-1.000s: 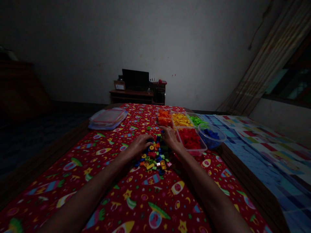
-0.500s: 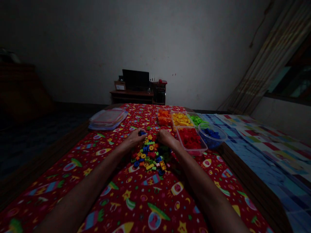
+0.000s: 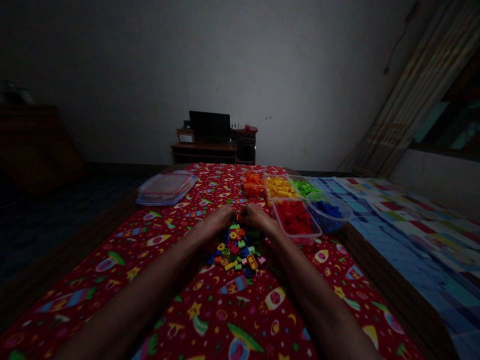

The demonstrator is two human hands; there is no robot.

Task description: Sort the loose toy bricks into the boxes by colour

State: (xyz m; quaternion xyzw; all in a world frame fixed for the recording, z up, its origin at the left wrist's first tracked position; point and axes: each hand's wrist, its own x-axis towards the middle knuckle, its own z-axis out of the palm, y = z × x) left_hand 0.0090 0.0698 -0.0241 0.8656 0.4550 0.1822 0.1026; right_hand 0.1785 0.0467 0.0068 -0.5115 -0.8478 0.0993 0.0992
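A mixed heap of small toy building bricks (image 3: 234, 250) lies on the red patterned tablecloth (image 3: 202, 300). My left hand (image 3: 221, 218) is at the heap's far left side, with its fingers curled closed. Just across a narrow gap, my right hand (image 3: 255, 216) is closed too, its fingertips turned toward the left ones. A little red or orange shows between the two hands, but what each one holds is too dark and hidden to make out. Yellow, green, blue, red and pink bricks show below the hands.
At the right stand sorted tubs: orange bricks (image 3: 253, 183), yellow bricks (image 3: 280, 187), green bricks (image 3: 304, 188), red bricks (image 3: 295, 218) and blue bricks (image 3: 327, 210). Stacked plastic lids (image 3: 167, 188) lie at the left. Beyond the table is a desk with a monitor (image 3: 210, 125).
My left hand has moved right, over the far part of the heap and close to my right hand. The blue brick it held no longer shows. My right hand has barely moved.
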